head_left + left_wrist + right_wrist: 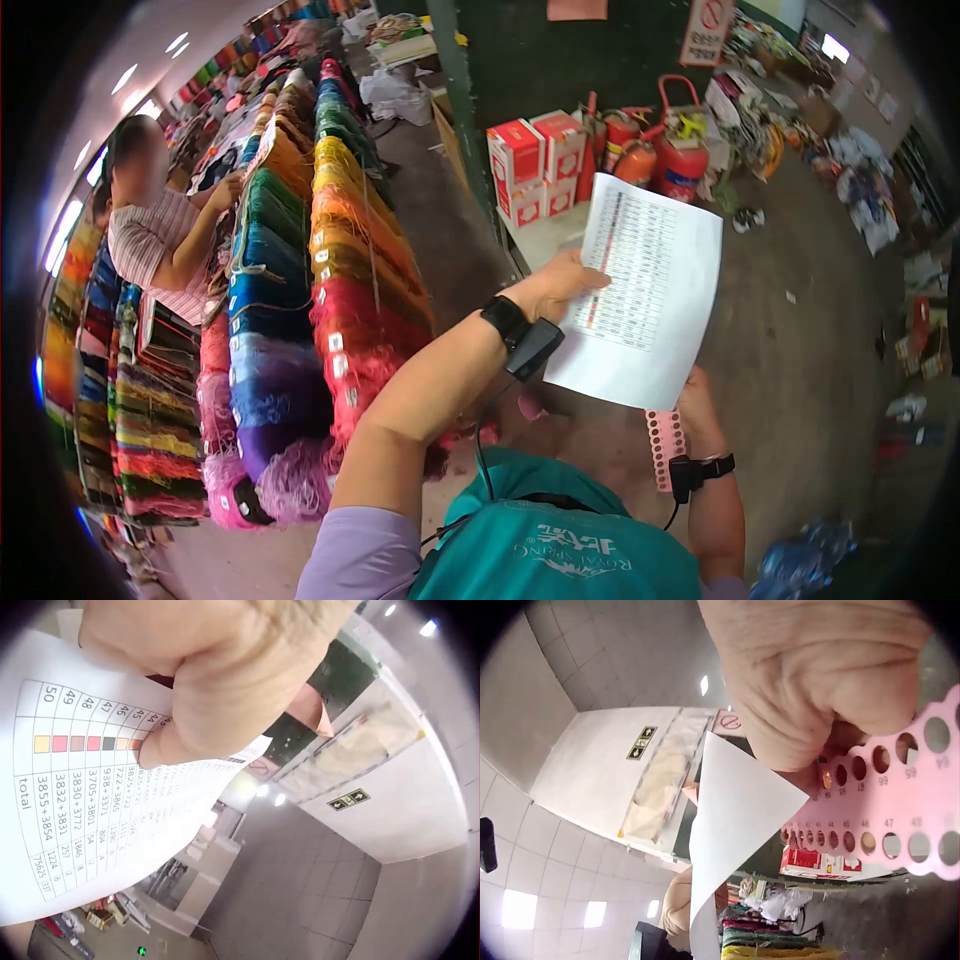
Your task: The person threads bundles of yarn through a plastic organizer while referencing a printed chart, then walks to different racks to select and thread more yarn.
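Note:
A white printed sheet (pixel 640 290) is pinched at its left edge by the left hand (pixel 560 288), thumb on the printed table. In the left wrist view the thumb of the left hand (pixel 217 690) lies beside the coloured squares of the sheet (pixel 82 795), near rows 44 and 45. The right hand (pixel 702 415) is below the sheet's lower right corner, with a pink card with numbered holes (pixel 664 450). In the right wrist view the right hand (pixel 817 682) grips that pink card (pixel 907 799) with curled fingers, close to the sheet (pixel 735 810).
Racks of coloured yarn (pixel 350 290) hang on the left, where another person (pixel 165 225) stands. Ahead are red and white boxes (pixel 530 165), fire extinguishers (pixel 635 160) and a dark green wall (pixel 560 70). Bagged items lie along the right; blue plastic (pixel 805 560) sits at lower right.

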A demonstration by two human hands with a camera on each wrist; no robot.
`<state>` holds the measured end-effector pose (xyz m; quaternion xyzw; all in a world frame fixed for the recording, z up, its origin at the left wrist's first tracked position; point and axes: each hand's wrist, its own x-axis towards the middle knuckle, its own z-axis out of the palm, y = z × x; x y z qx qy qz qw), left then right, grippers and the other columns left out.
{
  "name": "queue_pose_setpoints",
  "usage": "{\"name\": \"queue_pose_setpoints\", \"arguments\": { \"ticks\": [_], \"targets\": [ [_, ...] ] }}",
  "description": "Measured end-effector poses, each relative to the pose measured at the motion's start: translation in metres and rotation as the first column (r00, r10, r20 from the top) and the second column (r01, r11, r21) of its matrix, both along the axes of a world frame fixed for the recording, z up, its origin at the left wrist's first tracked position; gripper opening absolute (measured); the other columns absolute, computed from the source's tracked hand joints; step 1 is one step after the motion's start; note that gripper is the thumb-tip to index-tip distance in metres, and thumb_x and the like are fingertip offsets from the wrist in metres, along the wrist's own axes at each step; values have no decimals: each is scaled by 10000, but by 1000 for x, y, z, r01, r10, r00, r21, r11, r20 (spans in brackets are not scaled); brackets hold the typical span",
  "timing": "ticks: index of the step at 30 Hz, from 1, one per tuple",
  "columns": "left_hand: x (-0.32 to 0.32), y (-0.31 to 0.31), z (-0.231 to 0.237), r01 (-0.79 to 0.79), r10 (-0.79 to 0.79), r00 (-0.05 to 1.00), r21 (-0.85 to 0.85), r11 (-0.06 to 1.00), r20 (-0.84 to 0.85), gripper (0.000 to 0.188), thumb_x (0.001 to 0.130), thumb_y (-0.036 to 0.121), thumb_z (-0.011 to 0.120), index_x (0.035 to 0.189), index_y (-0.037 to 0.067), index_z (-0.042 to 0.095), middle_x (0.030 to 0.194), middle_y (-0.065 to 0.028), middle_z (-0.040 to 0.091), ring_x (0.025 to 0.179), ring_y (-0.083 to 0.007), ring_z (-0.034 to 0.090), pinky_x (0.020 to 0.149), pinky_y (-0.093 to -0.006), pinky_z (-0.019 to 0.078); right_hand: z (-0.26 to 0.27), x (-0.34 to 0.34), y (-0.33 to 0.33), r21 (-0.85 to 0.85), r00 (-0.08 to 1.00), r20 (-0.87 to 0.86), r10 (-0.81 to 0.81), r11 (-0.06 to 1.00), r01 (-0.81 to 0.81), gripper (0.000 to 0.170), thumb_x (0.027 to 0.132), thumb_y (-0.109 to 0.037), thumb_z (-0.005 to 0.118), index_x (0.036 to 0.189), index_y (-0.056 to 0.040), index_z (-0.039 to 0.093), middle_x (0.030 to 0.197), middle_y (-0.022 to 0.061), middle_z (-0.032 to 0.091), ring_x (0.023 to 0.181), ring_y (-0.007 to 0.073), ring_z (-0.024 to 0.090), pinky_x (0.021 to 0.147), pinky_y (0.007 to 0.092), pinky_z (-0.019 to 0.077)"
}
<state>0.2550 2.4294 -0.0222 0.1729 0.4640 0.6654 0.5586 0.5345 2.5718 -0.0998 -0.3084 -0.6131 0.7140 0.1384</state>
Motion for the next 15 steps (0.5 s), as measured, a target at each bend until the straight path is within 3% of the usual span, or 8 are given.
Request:
{"name": "queue_pose_setpoints", "arguments": {
  "ticks": [3, 6, 7, 10, 15],
  "targets": [
    [-80, -14, 6, -151, 151, 988, 0, 988, -25, 343, 911, -40, 603, 1251, -68, 563, 1186, -175, 661, 1047, -278, 673, 925, -420, 566, 15, -94, 24, 149, 990, 62, 130, 979, -138, 209, 972, -67, 593, 1143, 35, 655, 982, 33, 702, 805, 78, 638, 708, 236, 522],
    [-148, -44, 12, -264, 263, 964, -35, 964, -35, 326, 925, -35, 586, 1249, -68, 567, 1183, -179, 662, 1046, -272, 674, 922, -415, 568, 30, -189, 34, 144, 959, 38, 279, 949, -282, 219, 985, -92, 579, 1142, 39, 656, 974, 22, 695, 813, 61, 613, 726, 220, 500],
    [-167, -55, 17, -313, 312, 950, -30, 949, -26, 329, 925, -41, 576, 1251, -78, 560, 1190, -190, 654, 1047, -277, 673, 916, -415, 569, 32, -221, 36, 150, 950, 9, 313, 939, -311, 225, 983, -48, 529, 1152, 59, 634, 906, 12, 678, 714, 51, 579, 620, 216, 469],
    [-217, -90, 29, -434, 434, 901, -16, 901, -3, 329, 925, -53, 552, 1252, -97, 550, 1198, -212, 643, 1043, -287, 674, 901, -420, 575, 40, -310, 39, 113, 898, -44, 437, 896, -430, 255, 971, -10, 475, 1191, 56, 587, 975, 43, 679, 808, 80, 625, 724, 234, 505],
    [-301, -148, 27, -636, 635, 772, 39, 771, 25, 293, 927, -42, 555, 1216, -94, 564, 1139, -192, 671, 985, -271, 690, 875, -425, 583, 45, -478, 17, 30, 830, -38, 557, 831, -556, 168, 961, -19, 487, 1090, 16, 588, 911, 45, 653, 764, 85, 627, 661, 231, 508]
  ]
}}
